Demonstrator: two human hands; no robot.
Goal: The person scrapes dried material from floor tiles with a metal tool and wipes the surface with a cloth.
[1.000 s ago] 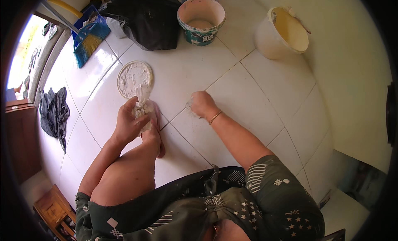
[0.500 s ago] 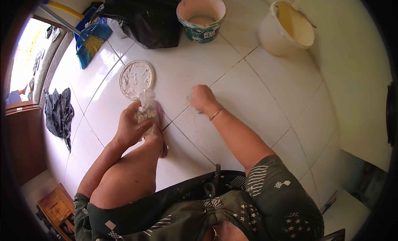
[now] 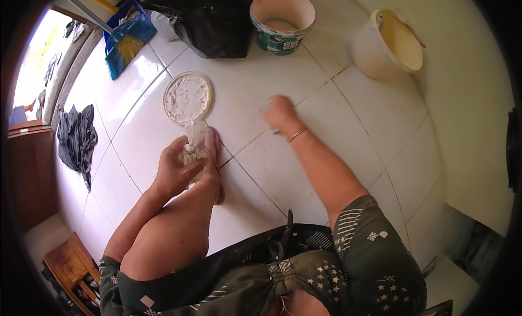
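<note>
Garment: dark green printed fabric (image 3: pixel 239 286), with pale stars, stripes, checks and diamonds; gathered cloth panel (image 3: pixel 280 268) at centre front. Relative to the gathers: thin gold-coloured necklace (image 3: pixel 284 302) just behind; matching short printed sleeves (image 3: pixel 375 242) either side; slim gold-coloured bracelet (image 3: pixel 297 134) forward-right; pink footwear (image 3: pixel 218 142) forward-left.

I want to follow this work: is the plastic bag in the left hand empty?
It seems not empty: whitish lumps show through the clear plastic bag in the left hand. How full, I cannot tell.
</note>
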